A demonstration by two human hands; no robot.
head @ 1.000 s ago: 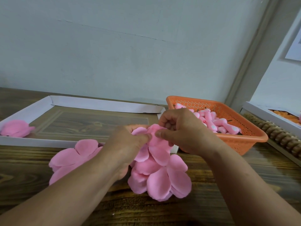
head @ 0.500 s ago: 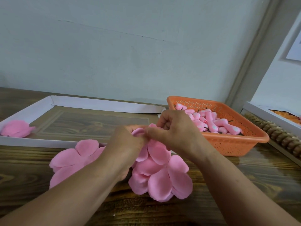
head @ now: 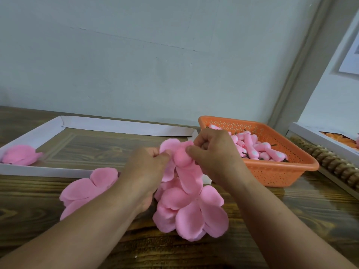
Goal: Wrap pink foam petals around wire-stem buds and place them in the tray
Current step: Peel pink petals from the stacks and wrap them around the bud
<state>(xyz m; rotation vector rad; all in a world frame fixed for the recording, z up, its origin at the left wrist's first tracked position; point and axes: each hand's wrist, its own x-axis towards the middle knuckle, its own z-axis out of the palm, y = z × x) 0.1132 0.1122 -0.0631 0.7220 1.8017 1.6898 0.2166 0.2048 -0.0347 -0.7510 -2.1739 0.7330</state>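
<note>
Two hands meet at the middle of my view, and both pinch the same pink flower. My left hand (head: 147, 167) has its fingers curled and pinches a petal (head: 168, 145) at the top. My right hand (head: 215, 152) pinches the round part (head: 181, 157) from the other side. I cannot see the wire stem; the hands hide it.

More petals (head: 192, 210) hang down from the pinch toward 6 o'clock, and I cannot tell if they touch the table (head: 29, 200). A loose pile of petals (head: 85, 189) lies at 8 o'clock.

To do this well, I think I should hold the middle tight and fold each petal snug, one over the next, so none slip out.

The white tray (head: 29, 170) waits at 10 o'clock, with one pink flower (head: 19, 155) already in its left corner. The orange basket (head: 279, 171) of buds (head: 258, 150) sits at 2 o'clock, just behind my right hand.
</note>
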